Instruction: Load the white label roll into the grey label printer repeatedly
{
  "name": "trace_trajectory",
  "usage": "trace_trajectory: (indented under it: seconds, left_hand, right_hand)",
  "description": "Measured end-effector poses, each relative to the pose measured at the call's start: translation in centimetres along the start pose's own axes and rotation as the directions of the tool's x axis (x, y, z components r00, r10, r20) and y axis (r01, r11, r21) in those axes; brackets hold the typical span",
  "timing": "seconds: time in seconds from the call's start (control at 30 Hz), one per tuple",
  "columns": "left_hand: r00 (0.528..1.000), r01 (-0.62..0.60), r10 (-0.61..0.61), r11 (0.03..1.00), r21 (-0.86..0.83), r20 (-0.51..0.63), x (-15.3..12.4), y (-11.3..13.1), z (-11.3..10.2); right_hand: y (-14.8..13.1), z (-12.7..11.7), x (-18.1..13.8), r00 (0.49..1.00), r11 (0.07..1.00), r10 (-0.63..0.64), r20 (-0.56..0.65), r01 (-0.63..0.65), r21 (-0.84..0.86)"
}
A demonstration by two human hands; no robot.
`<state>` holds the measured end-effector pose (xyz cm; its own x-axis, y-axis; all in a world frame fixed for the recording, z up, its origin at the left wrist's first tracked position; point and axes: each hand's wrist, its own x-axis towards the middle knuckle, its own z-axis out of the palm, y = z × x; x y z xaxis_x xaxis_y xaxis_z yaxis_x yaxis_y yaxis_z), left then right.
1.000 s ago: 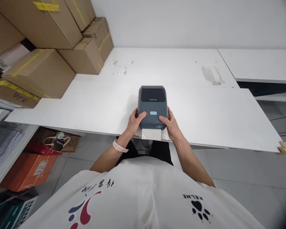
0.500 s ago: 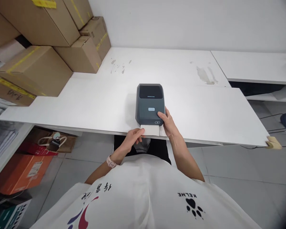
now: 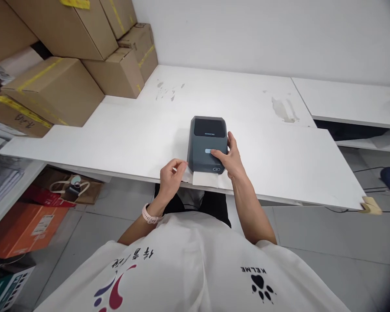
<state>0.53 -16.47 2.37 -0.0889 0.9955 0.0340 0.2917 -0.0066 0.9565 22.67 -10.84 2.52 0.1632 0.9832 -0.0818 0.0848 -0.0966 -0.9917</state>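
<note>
A dark grey label printer [image 3: 207, 139] stands near the front edge of a white table [image 3: 123, 138]. A white paper label [image 3: 205, 178] sticks out of its front slot. My right hand [image 3: 229, 158] lies on the printer's right side, with a finger on the light blue button on its top. My left hand [image 3: 170, 175] is at the table edge just left of the printer, fingers pinched on the left edge of the label strip. A pink watch is on my left wrist.
Several cardboard boxes [image 3: 55, 89] with yellow tape are stacked at the table's left and back left. Below the table on the left are an orange box [image 3: 22, 225] and a bag [image 3: 69, 190]. A second white table [image 3: 351, 97] stands at the right.
My left hand came off the printer's left side, dropped to the label at the front slot and now pinches its left edge. My right hand slid up onto the button.
</note>
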Motion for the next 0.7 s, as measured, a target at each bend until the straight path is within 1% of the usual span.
trace_trajectory:
  seconds: [0.03,0.07,0.13,0.2,0.27,0.37,0.43,0.53,0.6,0.7]
  left_hand:
    - [0.999,-0.027,0.028,0.999,0.027,-0.023,0.3,-0.1,0.0]
    - [0.999,-0.045,0.045,0.998,0.042,-0.016,0.6,-0.1,0.2]
    - [0.998,-0.042,0.040,0.999,0.033,0.055,1.1,-0.3,0.9]
    - [0.991,0.008,-0.007,1.000,-0.002,0.132,1.3,-0.5,2.0]
    - [0.985,0.062,-0.053,0.997,-0.049,0.167,1.2,-0.7,2.9]
    - [0.976,0.123,-0.098,0.985,-0.123,0.194,0.9,-1.2,3.6]
    - [0.972,0.134,-0.107,0.984,-0.119,0.207,0.5,-1.4,3.5]
    - [0.978,0.097,-0.086,0.994,-0.046,0.190,0.1,-1.3,3.1]
    - [0.981,0.077,-0.072,0.997,-0.019,0.179,0.0,-1.0,2.7]
    - [0.985,0.045,-0.037,0.998,-0.042,0.170,0.1,-0.3,2.3]
  right_hand:
    - [0.0,0.2,0.4,1.000,1.000,-0.019,-0.001,0.019,-0.024]
    - [0.1,0.4,0.8,0.999,0.998,-0.043,0.000,0.043,-0.045]
    - [0.5,0.7,1.4,0.996,0.992,-0.094,-0.001,0.094,-0.085]
    - [0.9,0.5,1.3,0.992,0.986,-0.123,-0.016,0.121,-0.116]
    - [1.4,0.0,0.4,0.993,0.987,-0.117,-0.012,0.115,-0.109]
    - [2.9,-1.1,-2.1,0.996,0.996,-0.080,0.032,0.081,-0.035]
    - [4.1,-1.7,-3.6,0.995,0.996,-0.082,0.055,0.083,-0.025]
    - [5.3,-1.9,-4.8,0.991,0.989,-0.121,0.052,0.125,-0.079]
    - [5.7,-1.7,-5.0,0.990,0.986,-0.134,0.047,0.138,-0.096]
    - [5.2,-1.6,-4.9,0.989,0.983,-0.140,0.055,0.145,-0.113]
